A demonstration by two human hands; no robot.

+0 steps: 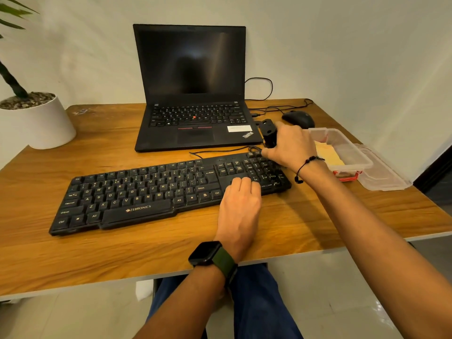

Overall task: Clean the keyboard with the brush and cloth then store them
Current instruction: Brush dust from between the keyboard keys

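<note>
A black keyboard (137, 192) lies slantwise on the wooden desk (122, 253). My left hand (241, 204) rests with fingers laid flat on the keys near the arrow block, at the keyboard's right part. My right hand (291, 145) grips a black brush (269, 132), whose black body sticks up out of the fist above the number pad at the keyboard's far right corner. The bristles are hidden by the hand. A yellow cloth (327, 155) lies beside a clear plastic box (342, 148) to the right.
A black laptop (193, 94) stands open behind the keyboard. A black mouse (298, 118) and cables lie at the back right. The box's lid (386, 172) lies near the desk's right edge. A white plant pot (36, 121) stands at the back left.
</note>
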